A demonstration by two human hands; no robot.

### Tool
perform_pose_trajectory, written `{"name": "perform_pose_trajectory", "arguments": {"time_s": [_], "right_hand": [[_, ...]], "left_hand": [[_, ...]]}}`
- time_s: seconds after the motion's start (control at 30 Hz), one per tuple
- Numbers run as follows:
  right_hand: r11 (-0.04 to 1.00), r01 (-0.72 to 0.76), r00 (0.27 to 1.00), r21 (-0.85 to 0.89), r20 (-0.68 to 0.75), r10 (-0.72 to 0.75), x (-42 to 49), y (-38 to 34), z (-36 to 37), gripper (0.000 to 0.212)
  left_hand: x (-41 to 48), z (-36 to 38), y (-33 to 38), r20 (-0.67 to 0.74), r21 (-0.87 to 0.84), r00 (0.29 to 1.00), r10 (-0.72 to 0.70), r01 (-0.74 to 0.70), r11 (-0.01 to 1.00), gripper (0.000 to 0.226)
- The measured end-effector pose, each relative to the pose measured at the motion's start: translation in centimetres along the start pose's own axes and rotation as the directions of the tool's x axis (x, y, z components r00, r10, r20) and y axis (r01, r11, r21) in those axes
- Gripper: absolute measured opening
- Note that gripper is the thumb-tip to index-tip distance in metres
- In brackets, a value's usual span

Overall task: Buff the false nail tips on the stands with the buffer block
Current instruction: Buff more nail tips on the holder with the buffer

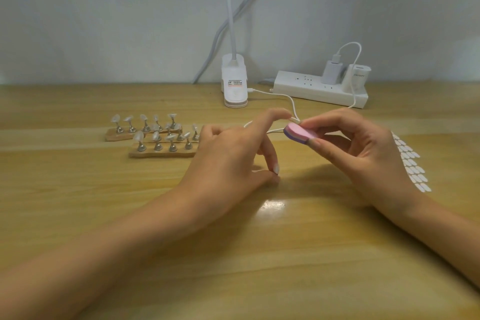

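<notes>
Pink on top and purple underneath, the buffer block (298, 134) sits in the pinch of the right hand (363, 148). The thumb is under one end and the fingers (322, 121) are on top, so the hand is closed around it and the other end sticks out free. The block is up in the air, not on any nail. Right beside the free end is the left hand (228, 158), with one finger reaching out close to the block. Lower down, another finger and the thumb of that hand meet just above the table (259, 254). I cannot tell if they pinch something small or nothing at all. The nail tips (139, 135) sit on little metal stands (142, 148) in rows, well off to the left of the held block, past the left hand, and nothing touches them. Behind the block a white cord (291, 101) loops away to a lamp (233, 83) and a power strip (319, 89). To the right of the grip, past the right hand, lies a sheet of white stickers (413, 163). I think this is the getting-ready step: the block is held, but no rubbing is going on. Next, the block and a nail tip must come together, with the flat pink side laid softly on the tip and the stand kept steady so it does not fall.
</notes>
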State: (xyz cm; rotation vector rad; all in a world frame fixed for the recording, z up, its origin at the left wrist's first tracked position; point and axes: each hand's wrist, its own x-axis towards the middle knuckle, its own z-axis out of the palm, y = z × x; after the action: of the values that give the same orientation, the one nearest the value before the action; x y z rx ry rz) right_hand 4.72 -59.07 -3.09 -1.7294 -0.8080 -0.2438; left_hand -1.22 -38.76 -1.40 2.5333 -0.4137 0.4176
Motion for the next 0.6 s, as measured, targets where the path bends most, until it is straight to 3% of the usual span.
{"name": "perform_pose_trajectory", "arguments": {"time_s": [0.13, 0.3, 0.37, 0.43, 0.47, 0.53, 0.6], "right_hand": [[0.998, -0.047, 0.998, 0.034, 0.035, 0.045, 0.0, 0.0, -0.2, 0.020], [0.999, -0.015, 0.933, 0.031, 0.361, 0.003, 0.0, -1.5, -0.9, 0.015], [0.986, 0.131, 0.850, -0.101, 0.523, -0.059, -0.3, -2.0, -0.3, 0.015], [0.916, 0.316, 0.785, -0.246, 0.610, -0.107, -0.8, -2.0, 0.6, 0.015], [0.895, 0.341, 0.770, -0.287, 0.632, -0.090, -0.8, -2.0, 0.8, 0.018], [0.915, 0.269, 0.749, -0.299, 0.663, -0.004, -0.3, -2.3, 0.4, 0.032], [0.960, 0.093, 0.786, -0.266, 0.612, 0.093, 0.8, -2.8, -0.5, 0.042]], "left_hand": [[-0.1, -0.2, -0.5, 0.002, 0.004, 1.000, -0.017, 0.017, 1.000, 0.082], [0.1, -1.1, -0.8, 0.087, 0.040, 0.996, -0.006, 0.003, 0.999, 0.082], [0.4, -2.8, -1.7, 0.225, 0.022, 0.974, 0.012, -0.018, 1.000, 0.088], [0.3, -5.1, -3.2, 0.363, -0.009, 0.932, -0.003, 0.006, 1.000, 0.097], [0.0, -5.9, -4.1, 0.412, -0.007, 0.911, -0.017, 0.022, 1.000, 0.100], [-1.0, -6.5, -5.4, 0.438, 0.029, 0.898, -0.052, 0.044, 0.999, 0.102], [-2.3, -6.0, -6.1, 0.370, 0.029, 0.926, -0.069, 0.063, 0.998, 0.098]]}}
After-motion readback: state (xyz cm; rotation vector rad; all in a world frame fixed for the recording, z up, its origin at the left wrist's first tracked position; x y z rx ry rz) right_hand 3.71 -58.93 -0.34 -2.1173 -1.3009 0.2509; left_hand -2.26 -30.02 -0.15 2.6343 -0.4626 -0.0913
